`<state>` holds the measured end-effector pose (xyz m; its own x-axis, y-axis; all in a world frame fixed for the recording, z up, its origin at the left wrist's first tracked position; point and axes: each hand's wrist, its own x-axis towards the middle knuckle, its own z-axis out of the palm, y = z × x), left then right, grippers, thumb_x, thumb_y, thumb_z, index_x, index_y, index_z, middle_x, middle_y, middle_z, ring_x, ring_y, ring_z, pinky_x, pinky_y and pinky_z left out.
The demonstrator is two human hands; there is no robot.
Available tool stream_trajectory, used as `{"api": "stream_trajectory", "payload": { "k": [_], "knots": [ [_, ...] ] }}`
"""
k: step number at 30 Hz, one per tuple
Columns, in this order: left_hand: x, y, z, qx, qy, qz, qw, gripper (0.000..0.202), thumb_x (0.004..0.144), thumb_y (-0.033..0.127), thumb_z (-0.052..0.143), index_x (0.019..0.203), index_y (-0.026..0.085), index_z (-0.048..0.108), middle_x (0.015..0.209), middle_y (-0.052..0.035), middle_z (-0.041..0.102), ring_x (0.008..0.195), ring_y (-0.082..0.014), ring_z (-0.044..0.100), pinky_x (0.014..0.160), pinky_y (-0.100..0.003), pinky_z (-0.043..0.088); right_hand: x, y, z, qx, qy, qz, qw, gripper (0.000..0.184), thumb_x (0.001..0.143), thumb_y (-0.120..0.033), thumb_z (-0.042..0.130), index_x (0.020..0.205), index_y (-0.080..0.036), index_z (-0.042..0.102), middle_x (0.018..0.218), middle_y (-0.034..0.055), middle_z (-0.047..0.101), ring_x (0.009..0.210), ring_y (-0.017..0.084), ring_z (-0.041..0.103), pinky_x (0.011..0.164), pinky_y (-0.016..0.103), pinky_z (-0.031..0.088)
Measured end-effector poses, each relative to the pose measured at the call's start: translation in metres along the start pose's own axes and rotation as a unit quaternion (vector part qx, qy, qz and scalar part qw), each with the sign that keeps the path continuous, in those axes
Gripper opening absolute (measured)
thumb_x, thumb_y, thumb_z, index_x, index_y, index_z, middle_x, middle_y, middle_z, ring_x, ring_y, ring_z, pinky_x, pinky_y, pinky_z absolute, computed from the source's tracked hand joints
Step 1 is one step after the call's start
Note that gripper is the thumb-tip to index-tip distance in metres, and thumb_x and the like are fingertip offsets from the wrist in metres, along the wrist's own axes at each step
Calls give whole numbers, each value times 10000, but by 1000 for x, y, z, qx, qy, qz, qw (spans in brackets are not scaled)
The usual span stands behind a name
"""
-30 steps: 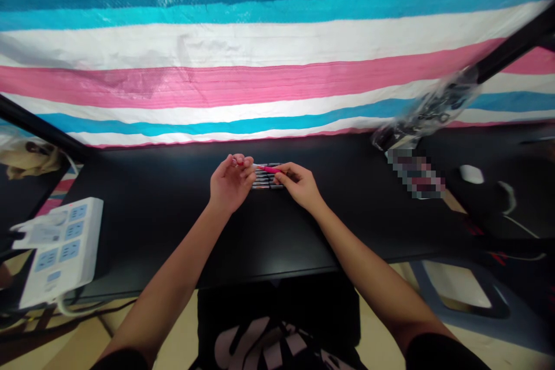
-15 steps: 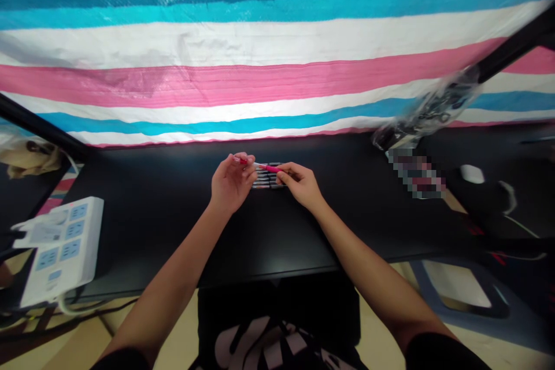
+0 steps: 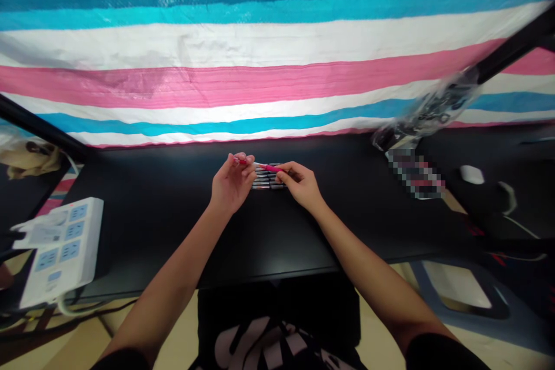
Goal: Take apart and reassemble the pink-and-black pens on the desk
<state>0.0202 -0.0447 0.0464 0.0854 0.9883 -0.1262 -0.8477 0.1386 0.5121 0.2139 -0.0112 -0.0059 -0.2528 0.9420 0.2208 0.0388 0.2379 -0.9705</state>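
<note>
My left hand [image 3: 232, 185] is closed, its fingertips pinching a small red pen cap [image 3: 240, 161]. My right hand [image 3: 302, 186] grips a pink-red pen [image 3: 273, 168] between thumb and fingers. The pen lies almost level, its pale thin end pointing left toward my left fingertips. Whether pen and cap touch is hidden by the left fingers. Just beneath, between both hands, a row of several clear pens with dark ends [image 3: 262, 180] lies side by side on the black table [image 3: 277, 237].
A white power strip [image 3: 65, 248] with a plug in it sits at the left edge. To the right lie a clear plastic bag [image 3: 442, 107], a blurred-out item [image 3: 416, 174] and a white mouse [image 3: 472, 174]. A striped sheet [image 3: 260, 81] hangs behind the table.
Almost nothing differs. Both hands keep the same hold and place, and the view has shifted only very slightly.
</note>
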Motion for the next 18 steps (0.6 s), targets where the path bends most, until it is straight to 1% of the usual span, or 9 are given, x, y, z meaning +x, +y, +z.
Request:
{"api": "stream_trajectory", "payload": {
  "k": [2,6,12,16,18],
  "knots": [
    [-1,1,0,7,-1,1,1000,253,994,311,610,788,168,650,826,-42,583,593,-75,462,535,-189,454,1,0,0,4,-4,5,1000,355,885,-539,708,978,-198,737,762,37,720,714,191,685,728,350,575],
    [-1,2,1,21,14,4,1000,289,990,339,592,769,162,651,820,-50,587,577,-75,453,523,-195,453,1,-2,0,3,-8,5,1000,376,878,-566,710,961,-200,732,742,31,712,693,185,676,717,347,575],
    [-1,3,2,-17,6,-7,1000,236,986,243,581,778,152,645,810,-39,574,576,-64,450,523,-168,434,1,-3,0,3,-12,7,1000,396,874,-583,710,965,-199,733,739,29,710,693,183,675,714,345,579],
    [-2,3,4,-8,14,-6,1000,276,981,281,569,748,151,639,811,-49,588,573,-72,448,517,-182,437,1,-2,0,7,-12,7,1000,410,866,-600,711,949,-199,727,735,28,705,686,180,669,706,339,577],
    [-2,2,3,-6,10,-7,1000,260,970,281,577,758,150,650,820,-50,596,575,-70,452,515,-181,435,1,-2,0,6,-12,9,1000,411,869,-600,708,948,-197,725,729,25,700,682,178,666,708,337,577]
  ]
}}
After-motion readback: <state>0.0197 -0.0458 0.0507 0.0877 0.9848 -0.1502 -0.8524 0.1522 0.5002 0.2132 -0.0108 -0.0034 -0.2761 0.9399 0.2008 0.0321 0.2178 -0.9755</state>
